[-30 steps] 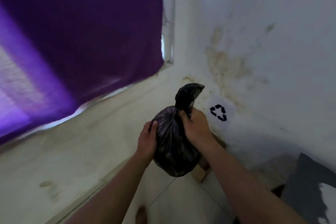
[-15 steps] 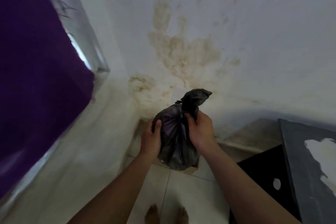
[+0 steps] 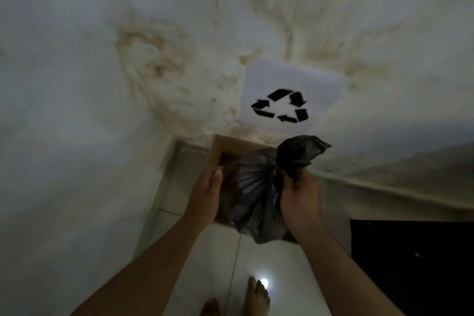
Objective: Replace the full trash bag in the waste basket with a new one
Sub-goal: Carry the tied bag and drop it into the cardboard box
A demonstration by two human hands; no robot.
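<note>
A full black trash bag (image 3: 252, 195), tied at its neck, hangs over an open cardboard box (image 3: 232, 146) that stands on the floor in the wall corner. My right hand (image 3: 298, 197) grips the bag at the knot, with the loose top sticking up to the right. My left hand (image 3: 205, 194) lies flat against the bag's left side, fingers together. The bag hides most of the box's opening.
A white sheet with a black recycling symbol (image 3: 280, 108) is stuck on the stained wall above the box. A black mat or panel (image 3: 410, 264) lies on the tiled floor at the right. My bare feet (image 3: 257, 297) stand below, beside a light reflection.
The view has swung from the purple curtain down to the corner. The bag, still held by both hands, now hangs low over the cardboard box under the recycling sign.
</note>
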